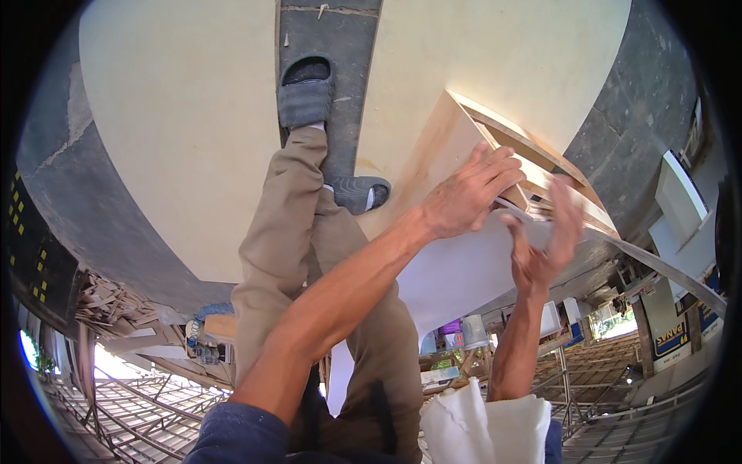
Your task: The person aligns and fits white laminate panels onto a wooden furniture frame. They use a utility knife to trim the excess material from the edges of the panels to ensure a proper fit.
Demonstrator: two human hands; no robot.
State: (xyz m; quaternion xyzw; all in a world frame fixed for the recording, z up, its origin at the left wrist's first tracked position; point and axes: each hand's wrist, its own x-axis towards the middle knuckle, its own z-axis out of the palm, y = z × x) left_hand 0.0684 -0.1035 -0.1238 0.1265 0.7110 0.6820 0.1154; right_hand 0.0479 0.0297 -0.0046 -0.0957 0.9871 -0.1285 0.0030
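Note:
A light wooden box-like frame (456,127) with open slots stands on a pale board, right of my legs. My left hand (473,189) reaches across to its near edge, with the fingers bent over the rim. A smooth white sheet (448,278) runs from the near side of the frame down toward my knees. Beside that same edge, my right hand (545,240) is raised with thumb and fingers apart, partly smeared by motion. Nothing shows in the right hand. What lies under the left fingertips is partly hidden.
Two large pale boards (178,139) lie on the dark concrete floor (344,85). My feet in grey slides (305,100) are between them. Wood scraps (116,305) are heaped at the left. A white bucket (474,331) stands behind the white sheet. White panels (680,193) lean at the right.

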